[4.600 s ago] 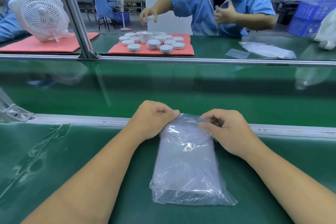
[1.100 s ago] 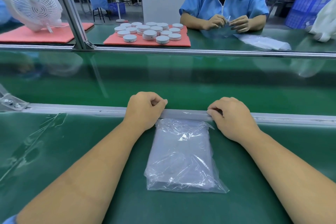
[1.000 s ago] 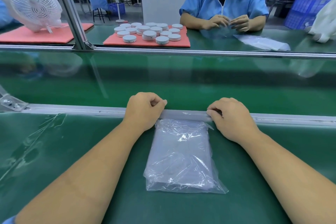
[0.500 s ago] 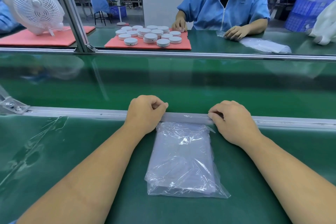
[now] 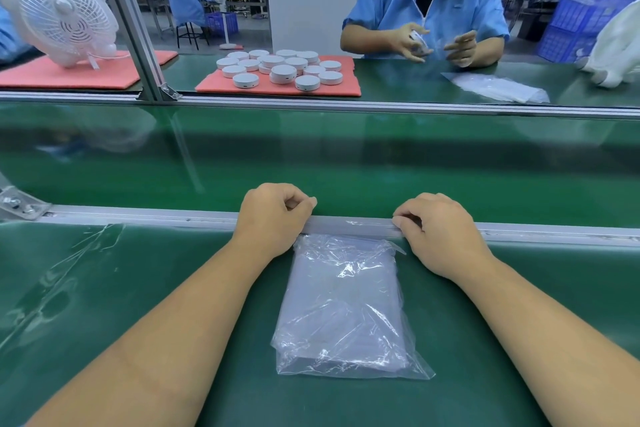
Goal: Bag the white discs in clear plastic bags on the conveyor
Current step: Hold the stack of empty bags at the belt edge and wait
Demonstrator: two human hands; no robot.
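A stack of clear plastic bags (image 5: 341, 308) lies on the green mat in front of me. My left hand (image 5: 273, 215) and my right hand (image 5: 438, 230) sit apart on the metal rail (image 5: 138, 217) just beyond the stack, fingers curled and thumbs pinched against the forefingers. A thin clear bag (image 5: 349, 224) with faint glints appears stretched between them over the rail. Several white discs (image 5: 284, 69) lie on a pink pad (image 5: 346, 88) across the conveyor belt (image 5: 346, 163), out of my hands' reach.
A person in a blue shirt (image 5: 426, 7) across the belt holds a disc in both hands, with loose clear bags (image 5: 498, 88) beside them. A white fan (image 5: 59, 12) stands at far left behind a metal post (image 5: 131, 28). A blue crate (image 5: 575, 28) is at far right.
My hands went from pinching the stack's top to resting apart on the rail, where they have stayed for the last second. The person opposite has picked up a disc.
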